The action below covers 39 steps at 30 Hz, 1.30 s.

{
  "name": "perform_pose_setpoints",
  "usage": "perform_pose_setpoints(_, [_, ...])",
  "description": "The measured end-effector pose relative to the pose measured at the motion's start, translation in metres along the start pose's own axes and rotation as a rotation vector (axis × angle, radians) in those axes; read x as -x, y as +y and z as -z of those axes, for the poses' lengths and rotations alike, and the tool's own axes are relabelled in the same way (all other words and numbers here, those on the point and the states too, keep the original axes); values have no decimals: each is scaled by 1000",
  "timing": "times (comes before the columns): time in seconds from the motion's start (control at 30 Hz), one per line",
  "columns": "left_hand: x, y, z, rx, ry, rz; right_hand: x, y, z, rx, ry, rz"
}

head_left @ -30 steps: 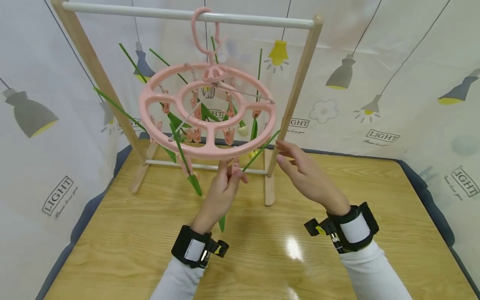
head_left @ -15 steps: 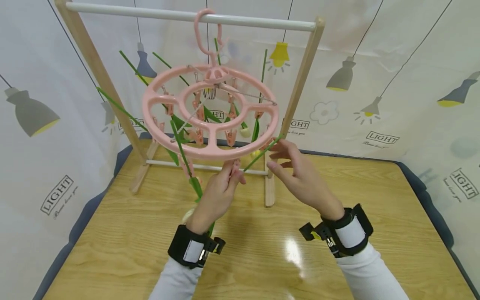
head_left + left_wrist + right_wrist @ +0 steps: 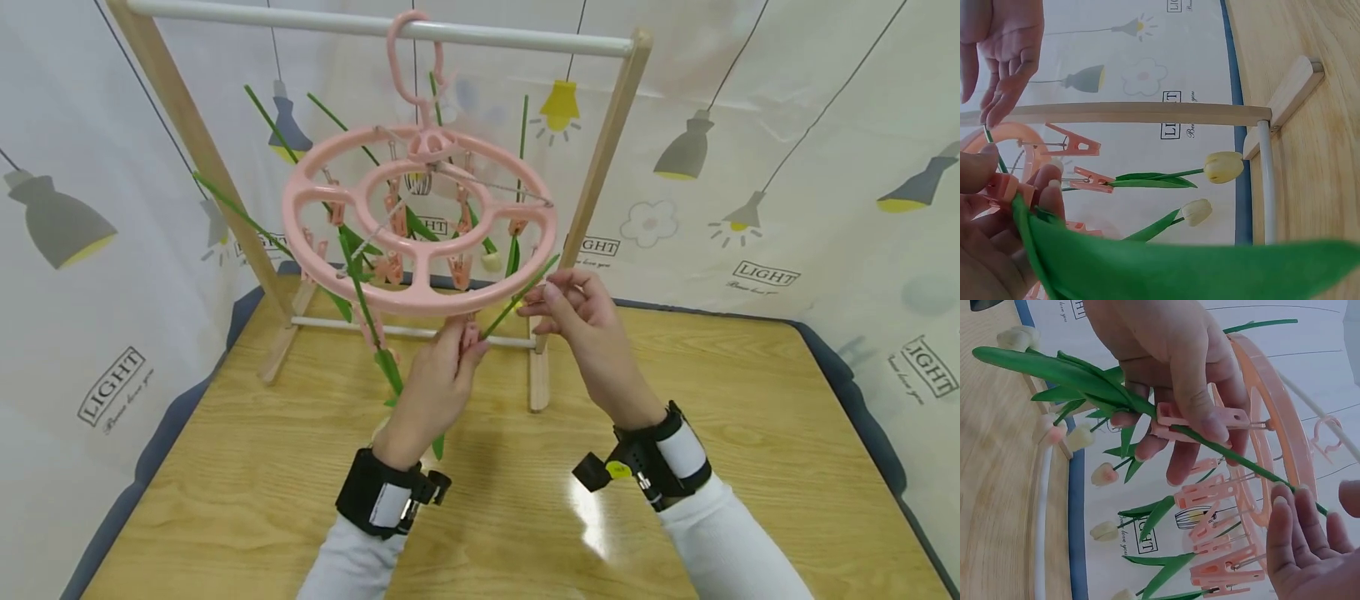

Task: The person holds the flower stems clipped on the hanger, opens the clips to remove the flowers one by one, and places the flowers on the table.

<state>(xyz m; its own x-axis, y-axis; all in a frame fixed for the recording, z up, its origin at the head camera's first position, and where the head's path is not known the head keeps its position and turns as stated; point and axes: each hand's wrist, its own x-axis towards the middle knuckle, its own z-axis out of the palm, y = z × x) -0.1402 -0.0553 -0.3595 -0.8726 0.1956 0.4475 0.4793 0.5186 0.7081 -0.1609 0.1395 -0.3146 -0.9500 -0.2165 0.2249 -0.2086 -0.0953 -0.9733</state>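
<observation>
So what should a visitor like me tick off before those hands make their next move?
1. Pink clip hanger hooked over the white rail: ok.
2. Left hand holding the pink clothespin: ok, thumb and fingers pinch it.
3. Tulip stem running through that clothespin: ok, seen in the right wrist view.
4. Right hand gripping the stem: not ok; fingertips are at it, but the thumb stands apart.
5. Clothespin biting firmly on the stem: cannot tell; the left thumb covers part of it.
</observation>
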Motion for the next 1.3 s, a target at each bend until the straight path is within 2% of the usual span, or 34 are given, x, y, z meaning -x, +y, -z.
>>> perform_pose_setpoints(0.17, [1, 0, 1, -8, 19, -7, -4, 0, -5, -31, 111, 26])
perform_pose_setpoints(0.3, [1, 0, 2, -35, 24, -29, -4, 3, -4, -68, 139, 19])
perform_pose_setpoints(0.43, [1, 0, 2, -33, 28, -31, -3, 6, -3, -110, 101, -14])
perform_pose_setpoints(0.53, [3, -1, 3, 49, 25, 19, -3, 7, -5, -161, 59, -31])
perform_pose_setpoints(0.67, [4, -2, 4, 164, 38, 63, -3, 10, -8, -244, 4, -1])
perform_pose_setpoints(0.77, [3, 0, 4, 216, 65, 54, -3, 12, -10, -283, -17, 48])
perform_pose_setpoints(0.97, [1, 5, 4, 341, 82, 94, 0, 16, -15, -247, -63, 173])
perform_pose_setpoints(1.13, [1, 6, 5, 340, 82, 146, 1, 19, -23, -202, -101, 236])
perform_pose_setpoints(1.3, [1, 7, 8, 328, 118, 157, 1, 19, -28, -173, -66, 250])
